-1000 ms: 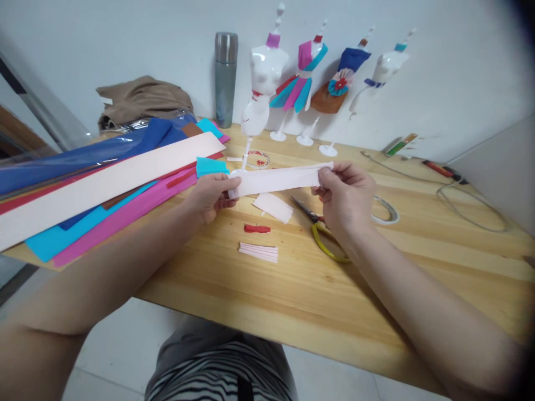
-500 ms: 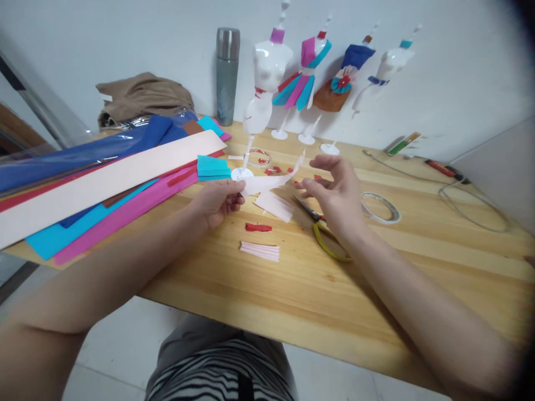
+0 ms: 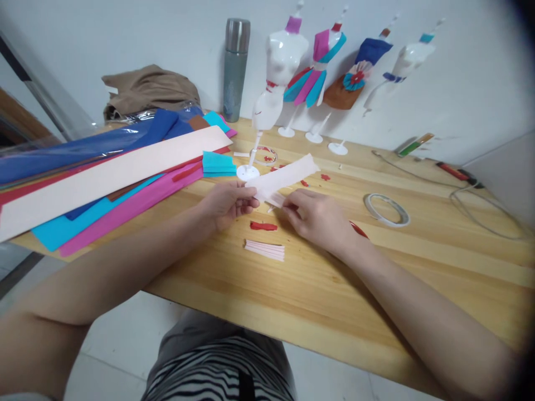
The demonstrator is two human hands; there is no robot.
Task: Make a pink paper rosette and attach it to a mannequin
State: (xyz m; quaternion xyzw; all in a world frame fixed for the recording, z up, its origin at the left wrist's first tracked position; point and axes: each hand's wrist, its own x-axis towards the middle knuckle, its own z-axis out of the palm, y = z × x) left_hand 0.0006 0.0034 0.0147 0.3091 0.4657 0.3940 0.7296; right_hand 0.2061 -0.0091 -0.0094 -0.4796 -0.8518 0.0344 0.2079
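Observation:
A pale pink strip of crepe paper [image 3: 284, 177] is pinched at its near end by my left hand [image 3: 232, 205], its far end sticking out to the upper right. Just below it, my right hand [image 3: 313, 214] has its thumb and fingers closed on a second pale pink paper piece [image 3: 273, 199] at table level. A small red folded strip [image 3: 263, 226] and a pleated pale pink piece [image 3: 264, 250] lie on the wood between my wrists. Beside my right wrist a curved red edge [image 3: 358, 229] shows, with the scissors otherwise hidden under the arm.
A white mannequin [image 3: 273, 83] stands just beyond my hands, with several others along the wall. Stacked coloured paper [image 3: 112, 178] covers the left side, near a flask [image 3: 236, 72] and brown cloth [image 3: 150, 92]. A tape roll [image 3: 387, 210] and cable [image 3: 418, 174] lie right.
My right hand has come down and left from open air and closed on the lower pink piece. The strip in my left hand now shows its broad face. The scissors have become covered.

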